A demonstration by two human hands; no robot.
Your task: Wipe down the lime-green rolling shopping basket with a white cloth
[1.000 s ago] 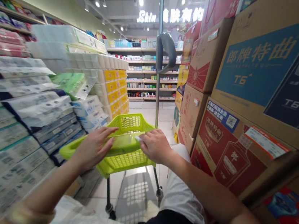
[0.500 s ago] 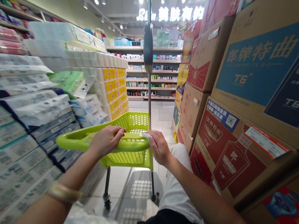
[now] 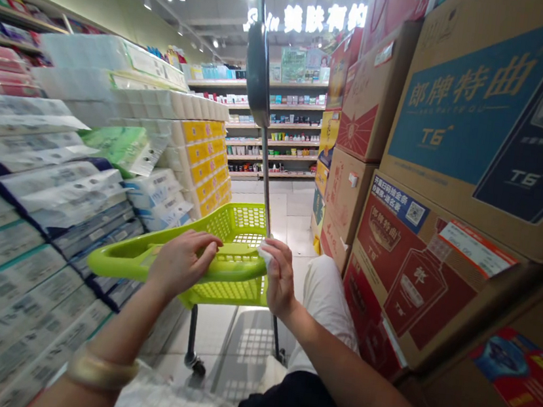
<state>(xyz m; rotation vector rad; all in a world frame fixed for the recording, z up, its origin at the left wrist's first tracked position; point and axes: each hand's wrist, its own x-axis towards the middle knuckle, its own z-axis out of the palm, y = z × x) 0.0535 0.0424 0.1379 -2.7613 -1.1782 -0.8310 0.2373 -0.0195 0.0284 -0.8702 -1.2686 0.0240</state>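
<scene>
A lime-green shopping cart (image 3: pixel 238 271) with a perforated plastic basket stands in front of me. My left hand (image 3: pixel 181 262) is closed over its handlebar, thumb and fingers on the near bar. At the right end of the handlebar, my right hand (image 3: pixel 282 281) is closed around a crumpled white piece, like tissue (image 3: pixel 265 254). It rests beside the cart's rim; whether it also grips the bar is hard to see. A thin metal pole (image 3: pixel 265 176) with a dark grey sleeve (image 3: pixel 258 73) rises from the cart's right side. The visible part of the basket shows only its mesh.
Stacked tissue packs (image 3: pixel 41 182) line the left side, with yellow-fronted packs (image 3: pixel 203 155) further on. Tall piles of cardboard cartons (image 3: pixel 404 272) crowd the right, near my knee. Shelves of small products (image 3: pixel 296 121) stand across the far end of the tiled aisle (image 3: pixel 283 211).
The view has shifted slightly, and the cart and pole appear a little further left. My right hand has turned more upright, its fingers curled closer around the white piece. My left hand stays on the handlebar.
</scene>
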